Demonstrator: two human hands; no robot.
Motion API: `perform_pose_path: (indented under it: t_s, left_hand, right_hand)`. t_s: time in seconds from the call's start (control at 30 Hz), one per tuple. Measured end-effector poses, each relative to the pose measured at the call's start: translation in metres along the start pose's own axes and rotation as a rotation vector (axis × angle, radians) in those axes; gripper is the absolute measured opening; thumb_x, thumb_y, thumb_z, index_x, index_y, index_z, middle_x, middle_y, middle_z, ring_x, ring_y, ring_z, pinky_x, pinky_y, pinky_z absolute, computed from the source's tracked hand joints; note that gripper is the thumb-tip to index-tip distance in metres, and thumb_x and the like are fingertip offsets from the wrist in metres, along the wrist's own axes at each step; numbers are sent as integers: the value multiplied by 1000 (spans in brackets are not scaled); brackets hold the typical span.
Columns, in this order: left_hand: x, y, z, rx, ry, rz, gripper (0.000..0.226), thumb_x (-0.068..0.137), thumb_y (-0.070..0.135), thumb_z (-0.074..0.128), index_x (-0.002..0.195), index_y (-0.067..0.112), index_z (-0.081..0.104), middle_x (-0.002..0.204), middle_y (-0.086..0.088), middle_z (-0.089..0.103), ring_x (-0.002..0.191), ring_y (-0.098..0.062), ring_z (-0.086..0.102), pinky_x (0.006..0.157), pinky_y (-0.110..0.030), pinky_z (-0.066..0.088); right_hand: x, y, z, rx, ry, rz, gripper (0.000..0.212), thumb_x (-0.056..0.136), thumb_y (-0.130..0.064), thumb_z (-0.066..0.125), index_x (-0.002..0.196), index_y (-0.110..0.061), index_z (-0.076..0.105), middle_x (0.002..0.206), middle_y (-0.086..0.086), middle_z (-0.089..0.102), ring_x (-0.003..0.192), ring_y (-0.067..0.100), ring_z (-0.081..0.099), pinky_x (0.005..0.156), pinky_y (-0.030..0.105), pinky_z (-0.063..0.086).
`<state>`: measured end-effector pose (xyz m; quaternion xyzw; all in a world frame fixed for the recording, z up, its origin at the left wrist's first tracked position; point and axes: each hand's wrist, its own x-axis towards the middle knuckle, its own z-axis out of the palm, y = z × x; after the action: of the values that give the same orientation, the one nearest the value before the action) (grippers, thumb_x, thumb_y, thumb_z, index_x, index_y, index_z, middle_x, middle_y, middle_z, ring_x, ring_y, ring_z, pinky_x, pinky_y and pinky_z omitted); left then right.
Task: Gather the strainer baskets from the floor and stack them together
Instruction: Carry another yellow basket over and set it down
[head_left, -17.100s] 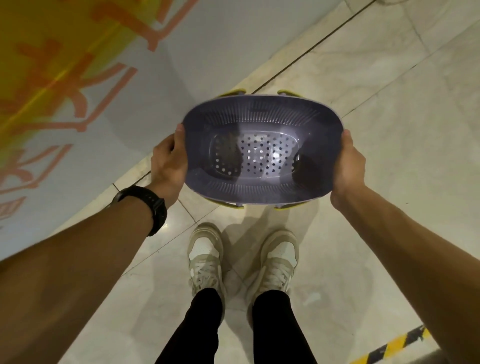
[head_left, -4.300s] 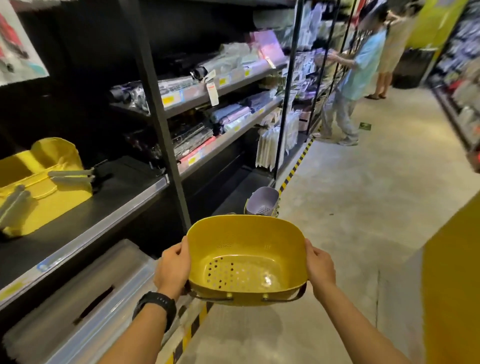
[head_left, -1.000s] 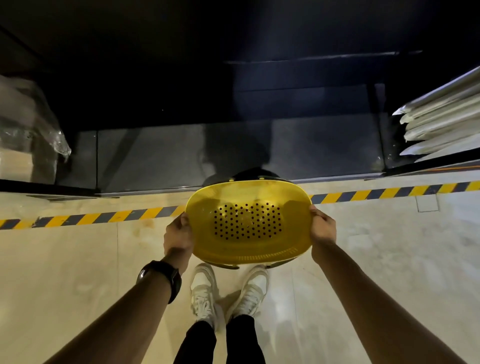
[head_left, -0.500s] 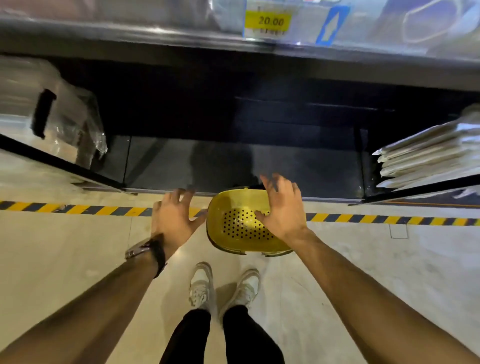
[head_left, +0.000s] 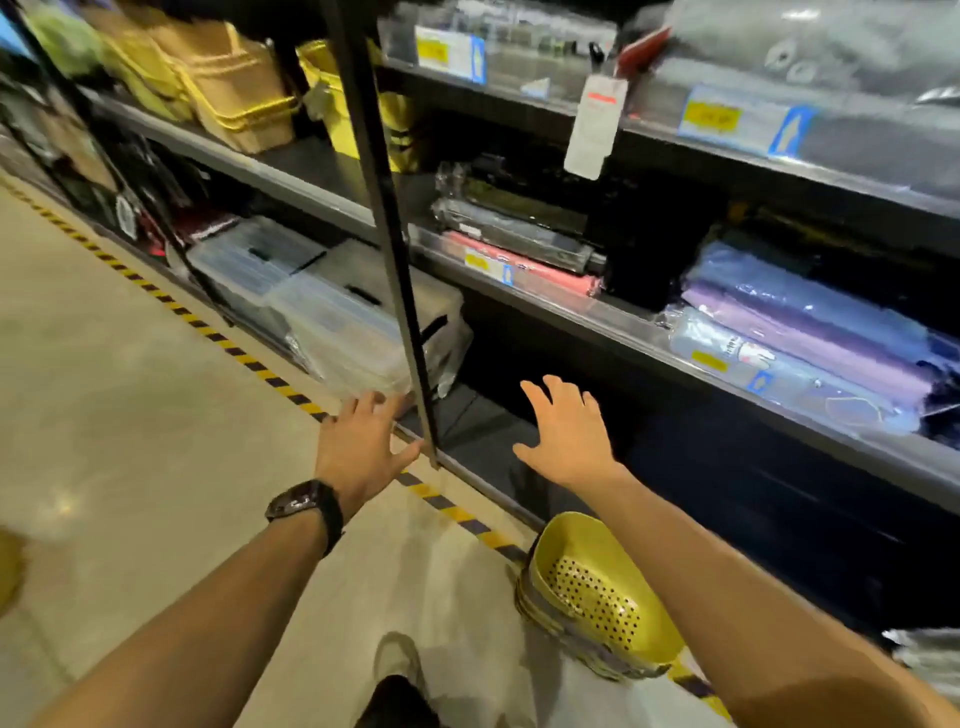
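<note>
A yellow strainer basket (head_left: 592, 592) with a perforated bottom sits on top of a stack of baskets on the floor, by the striped floor line at the lower right. My right forearm passes over its right side. My left hand (head_left: 358, 447) and my right hand (head_left: 569, 436) are both raised in front of me with fingers spread, holding nothing. They hover near the black shelf upright (head_left: 395, 260), well above and beyond the stack.
A dark shelving unit (head_left: 623, 332) runs along the right with wrapped rolls, clear storage boxes (head_left: 332, 312) and yellow bins (head_left: 234, 88). A yellow-and-black striped line (head_left: 249, 358) edges the pale floor, which stretches to the left. My shoe (head_left: 397, 660) shows at the bottom.
Both hands have let go of the yellow basket, which now rests on the stack on the floor. My view has lifted and swung left along the shelves, and my hands have risen.
</note>
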<state>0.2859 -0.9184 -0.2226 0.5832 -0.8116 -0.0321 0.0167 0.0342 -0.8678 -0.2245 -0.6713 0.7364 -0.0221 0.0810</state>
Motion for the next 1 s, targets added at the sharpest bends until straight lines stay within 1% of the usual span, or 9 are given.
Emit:
perform_pose_path:
  t_s: [0.13, 0.3, 0.37, 0.47, 0.53, 0.67, 0.77, 0.87, 1.0]
  left_hand:
    - [-38, -64, -37, -10, 32, -195, 70, 89, 65, 51, 148, 30, 38, 137, -3, 51, 126, -26, 47, 94, -45, 47]
    - [-91, -159, -64, 25, 37, -419, 71, 90, 66, 47, 150, 30, 36, 141, -2, 47, 127, -25, 46, 97, -44, 46]
    - [-108, -198, -73, 29, 49, -494, 72, 91, 67, 46, 151, 29, 35, 142, -3, 47, 127, -26, 47, 97, -43, 48]
    - [-132, -255, -88, 47, 86, -581, 73, 89, 66, 49, 149, 27, 38, 139, -5, 50, 124, -27, 50, 91, -44, 51]
    - [-147, -291, -96, 39, 106, -632, 73, 89, 65, 52, 149, 25, 40, 138, -7, 52, 123, -29, 51, 88, -44, 52]
    - [-168, -348, -103, 43, 125, -700, 74, 89, 64, 53, 149, 22, 42, 137, -10, 54, 123, -30, 51, 95, -43, 49]
    - [-173, -378, -102, 52, 126, -755, 74, 89, 66, 52, 149, 23, 41, 140, -7, 52, 126, -28, 50, 96, -40, 50]
    - [-165, -405, -97, 40, 129, -801, 74, 90, 66, 49, 150, 24, 39, 145, -3, 50, 131, -24, 46, 99, -39, 48]
    - [-131, -434, -95, 30, 132, -835, 73, 91, 67, 46, 151, 25, 37, 146, -1, 50, 130, -23, 48, 98, -37, 48]
  right_hand:
    - [15, -59, -31, -44, 3, -155, 89, 86, -52, 64, 156, -20, 19, 159, 11, 23, 145, 32, 26, 119, 50, 24]
    - [42, -159, -55, -32, 56, -368, 87, 84, -53, 66, 153, -21, 24, 157, 10, 28, 142, 30, 31, 116, 50, 29]
    - [52, -198, -62, -12, 56, -419, 87, 83, -53, 66, 153, -22, 23, 157, 11, 28, 142, 30, 31, 116, 49, 29]
    - [63, -248, -66, 5, 59, -462, 87, 82, -53, 66, 152, -24, 24, 157, 10, 28, 141, 30, 32, 115, 46, 31]
    - [70, -278, -65, 11, 51, -493, 85, 82, -54, 66, 151, -24, 27, 155, 9, 30, 140, 30, 33, 113, 45, 33]
    - [83, -337, -56, 3, 15, -542, 85, 82, -52, 66, 152, -23, 26, 154, 8, 32, 141, 29, 31, 115, 47, 31]
    - [95, -377, -47, -19, -13, -580, 85, 83, -52, 65, 152, -23, 25, 153, 9, 33, 139, 30, 33, 114, 46, 32]
    - [115, -408, -39, -36, -41, -621, 86, 82, -55, 63, 153, -24, 24, 154, 8, 32, 139, 29, 34, 114, 46, 32]
    - [172, -443, -33, -48, -47, -663, 85, 81, -56, 63, 150, -25, 26, 150, 6, 36, 135, 28, 38, 113, 46, 34]
